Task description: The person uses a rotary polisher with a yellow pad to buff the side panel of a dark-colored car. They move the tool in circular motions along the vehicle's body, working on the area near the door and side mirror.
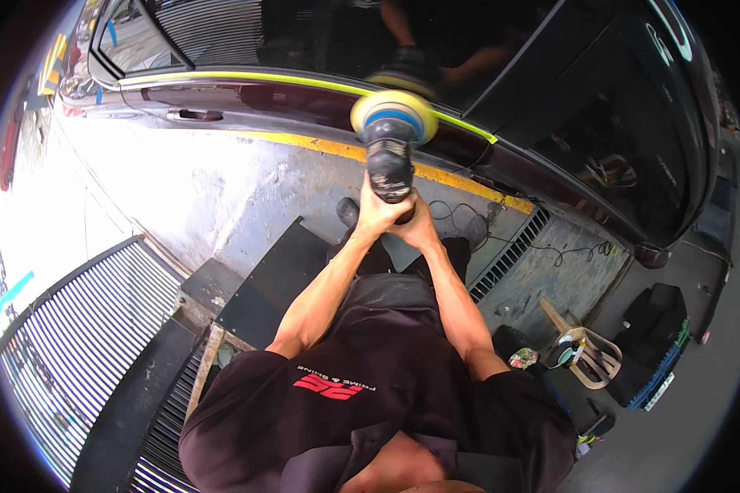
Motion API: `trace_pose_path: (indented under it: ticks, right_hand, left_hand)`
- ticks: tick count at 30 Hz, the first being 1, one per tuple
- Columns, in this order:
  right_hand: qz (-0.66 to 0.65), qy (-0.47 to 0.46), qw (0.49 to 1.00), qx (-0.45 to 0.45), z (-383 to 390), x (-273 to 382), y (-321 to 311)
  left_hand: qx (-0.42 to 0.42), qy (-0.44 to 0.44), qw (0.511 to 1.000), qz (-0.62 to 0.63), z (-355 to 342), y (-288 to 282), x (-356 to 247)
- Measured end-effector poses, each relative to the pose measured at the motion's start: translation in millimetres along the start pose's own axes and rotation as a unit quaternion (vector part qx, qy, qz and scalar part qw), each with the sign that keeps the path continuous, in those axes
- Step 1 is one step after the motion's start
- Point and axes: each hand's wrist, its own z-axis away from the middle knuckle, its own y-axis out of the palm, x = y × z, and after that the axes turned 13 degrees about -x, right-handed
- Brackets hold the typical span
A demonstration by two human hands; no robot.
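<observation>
Both my arms reach forward to a black polisher (389,167) held out in front of me. My left hand (376,215) is closed around its near end from the left. From the right, my right hand (420,223) wraps the same end, so the two hands meet there. The polisher's round yellow pad (367,112) with a blue backing plate faces the side of a glossy dark car (284,99). It overlaps a strip of yellow-green masking tape (247,76) along the window's lower edge. Where exactly the pad touches is hidden.
A black cord (543,245) curls over the floor near a drain grate (510,255). At right stand a beige plastic stool (604,366) holding small items and a black seat-like object (654,320). Slatted metal panels (99,304) and a dark board (263,283) lie at left.
</observation>
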Motion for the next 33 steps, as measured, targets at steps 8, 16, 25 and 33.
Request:
trace_pose_path:
  ticks: [8,16,25,33]
  right_hand:
    - [0.091,-0.026,0.996,0.006,-17.4,30.1,10.1]
    - [0.065,-0.034,0.997,-0.02,-4.8,4.4,-16.2]
    - [-0.021,0.007,0.997,-0.08,17.9,-30.7,-21.0]
    - [-0.017,0.015,0.999,-0.035,4.4,-24.7,21.0]
  left_hand:
    - [0.02,-0.001,1.0,-0.011,-16.2,-22.0,-16.0]
    - [0.047,-0.021,0.999,-0.003,4.1,3.0,0.2]
    - [0.072,-0.014,0.991,-0.111,26.7,35.5,-4.4]
    - [0.028,-0.017,0.998,-0.047,3.7,-3.2,-2.0]
